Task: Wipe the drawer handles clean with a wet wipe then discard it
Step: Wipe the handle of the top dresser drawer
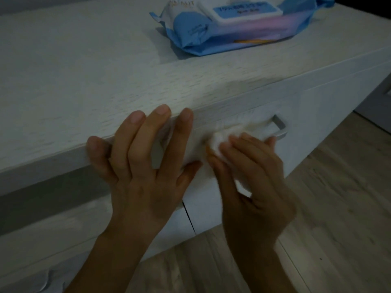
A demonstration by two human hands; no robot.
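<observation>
A white wet wipe (pixel 220 139) is bunched around the silver bar handle (pixel 279 126) of the top drawer (pixel 317 106). My right hand (pixel 251 174) grips the wipe against the handle, fingers curled round it; only the handle's right end shows. My left hand (pixel 146 166) lies with straight, spread fingers over the front edge of the white cabinet top (pixel 84 81), just left of the wipe.
A blue pack of wet wipes (pixel 232 24) with a white lid lies on the cabinet top at the back. Lower drawer fronts (pixel 203 214) show under my hands. Pale wood floor (pixel 338 208) lies to the right and below.
</observation>
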